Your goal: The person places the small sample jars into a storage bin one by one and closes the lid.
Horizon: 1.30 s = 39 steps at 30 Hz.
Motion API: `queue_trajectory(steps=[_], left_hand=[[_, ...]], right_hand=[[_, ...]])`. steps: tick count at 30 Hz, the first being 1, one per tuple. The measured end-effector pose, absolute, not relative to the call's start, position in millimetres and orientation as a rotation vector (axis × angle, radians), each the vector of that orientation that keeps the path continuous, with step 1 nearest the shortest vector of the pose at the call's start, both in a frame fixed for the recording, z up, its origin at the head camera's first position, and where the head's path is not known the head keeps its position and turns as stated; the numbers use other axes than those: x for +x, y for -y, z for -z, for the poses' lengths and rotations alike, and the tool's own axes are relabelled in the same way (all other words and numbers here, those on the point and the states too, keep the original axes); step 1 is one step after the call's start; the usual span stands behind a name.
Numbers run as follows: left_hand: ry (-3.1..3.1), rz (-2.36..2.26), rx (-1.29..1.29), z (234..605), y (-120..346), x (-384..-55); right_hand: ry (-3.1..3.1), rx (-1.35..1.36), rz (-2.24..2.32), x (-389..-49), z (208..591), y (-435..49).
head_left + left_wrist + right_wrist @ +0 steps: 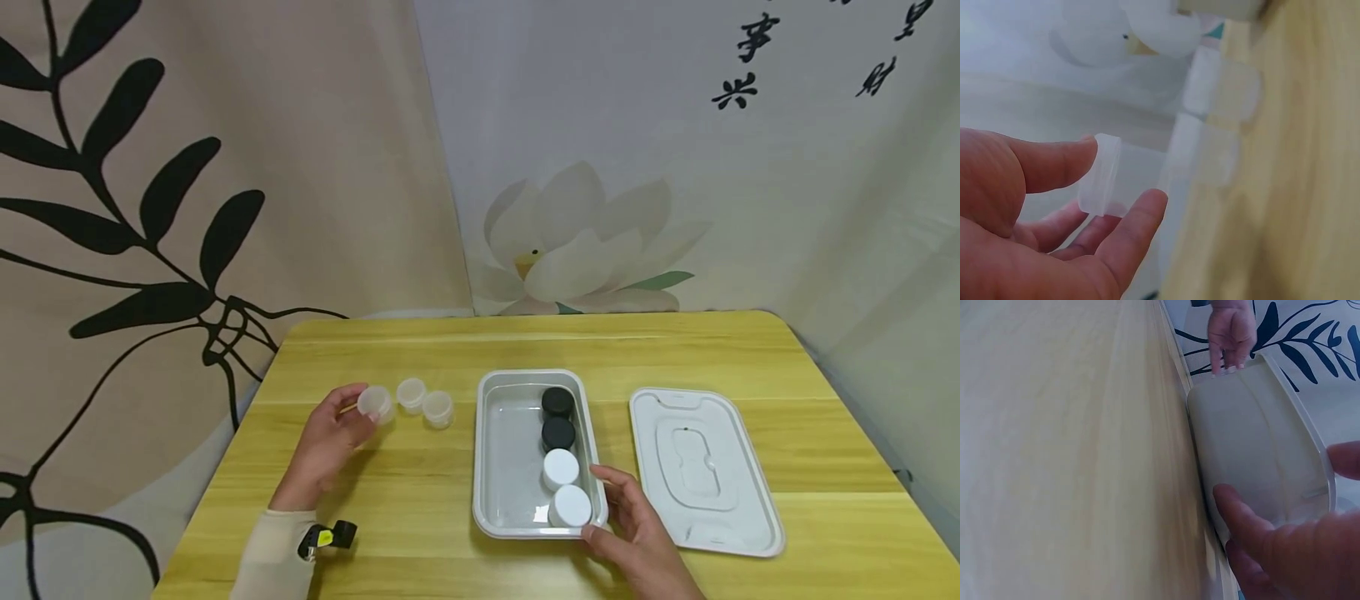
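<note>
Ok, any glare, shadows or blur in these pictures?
Head view: small glare spot in the tray, soft shadow beside the left hand. Left wrist view: the two cups beyond the held cup look blurred. Right wrist view: the table looks hazy.

Held jar (375, 403): translucent plastic, cloudy, smooth, between the left fingers (1135, 234).
Loose jars (438, 409): similar cloudy translucent plastic, just beyond the left fingers.
Tray (506, 475): moulded plastic, smooth, glossy inside, against the right fingers (1244, 519).
Black caps (557, 402): opaque plastic, mostly matt, farther out than the right fingers.
White caps (561, 469): opaque plastic, smooth, near the right fingers.
Tray lid (697, 467): plastic, smooth, moulded relief, right of the right fingers.
Tabletop (420, 500): wood-grained, smooth, faint sheen, below all fingers.
Backdrop (337, 167): printed cloth, matt, softly creased, beyond all fingers.
Sleeve (277, 550): matt cloth, behind the left fingers.
</note>
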State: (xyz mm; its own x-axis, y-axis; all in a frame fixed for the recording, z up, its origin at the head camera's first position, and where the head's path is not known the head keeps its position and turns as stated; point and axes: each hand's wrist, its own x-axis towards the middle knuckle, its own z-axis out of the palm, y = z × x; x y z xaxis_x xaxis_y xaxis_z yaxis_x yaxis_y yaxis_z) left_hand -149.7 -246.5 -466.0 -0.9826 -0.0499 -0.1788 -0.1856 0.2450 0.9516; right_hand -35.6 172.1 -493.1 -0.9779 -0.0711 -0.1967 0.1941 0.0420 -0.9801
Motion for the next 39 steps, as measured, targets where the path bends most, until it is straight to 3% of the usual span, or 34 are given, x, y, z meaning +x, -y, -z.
queue_trajectory(steps=[18, 39], left_hand=[[-2.385, -1.796, 0.134, 419.3, 186.8, -157.0], [-2.457, -1.489, 0.282, 426.4, 98.2, -185.9]], right_hand=[[-2.117, 0.148, 2.054, -34.3, 492.8, -171.0], [-2.096, 0.129, 2.061, -34.9, 492.9, -172.0]])
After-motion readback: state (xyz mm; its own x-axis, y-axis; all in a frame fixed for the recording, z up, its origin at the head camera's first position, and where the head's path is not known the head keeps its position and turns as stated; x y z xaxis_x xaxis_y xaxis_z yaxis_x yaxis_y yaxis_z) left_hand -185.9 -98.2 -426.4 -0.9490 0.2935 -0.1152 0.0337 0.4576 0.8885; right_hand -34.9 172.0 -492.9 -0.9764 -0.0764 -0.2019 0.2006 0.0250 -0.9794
